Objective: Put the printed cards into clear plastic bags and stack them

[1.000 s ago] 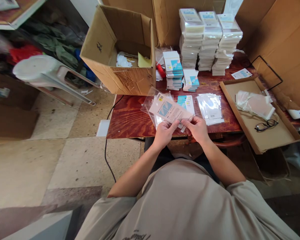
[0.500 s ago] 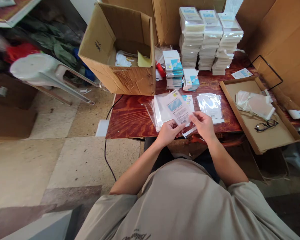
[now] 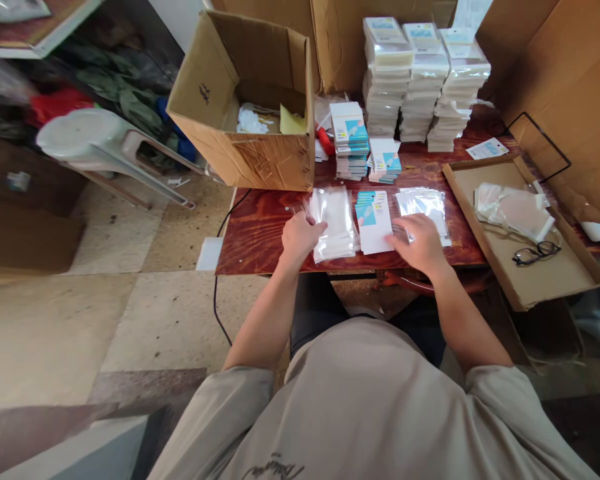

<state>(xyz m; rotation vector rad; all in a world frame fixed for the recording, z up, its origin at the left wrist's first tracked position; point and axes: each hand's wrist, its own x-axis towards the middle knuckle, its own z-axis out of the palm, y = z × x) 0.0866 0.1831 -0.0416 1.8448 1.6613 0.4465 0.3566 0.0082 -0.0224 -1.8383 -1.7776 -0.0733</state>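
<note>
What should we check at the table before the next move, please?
1. Left grip near the clear bags: ok, at their left side.
2. Bags squared up: not ok, edges uneven.
3. Cards within reach: ok, between bags and right grip.
4. Right grip holding a card: cannot tell, fingertips are by the right edge.
5. Glasses away from both hands: ok, in the cardboard tray.

A person (image 3: pixel 380 347) is wearing a taupe shirt (image 3: pixel 375 407) with short, loose sleeves (image 3: pixel 225 400), dark script (image 3: pixel 277 469) marking its front, and dark trousers (image 3: pixel 317 307).
</note>
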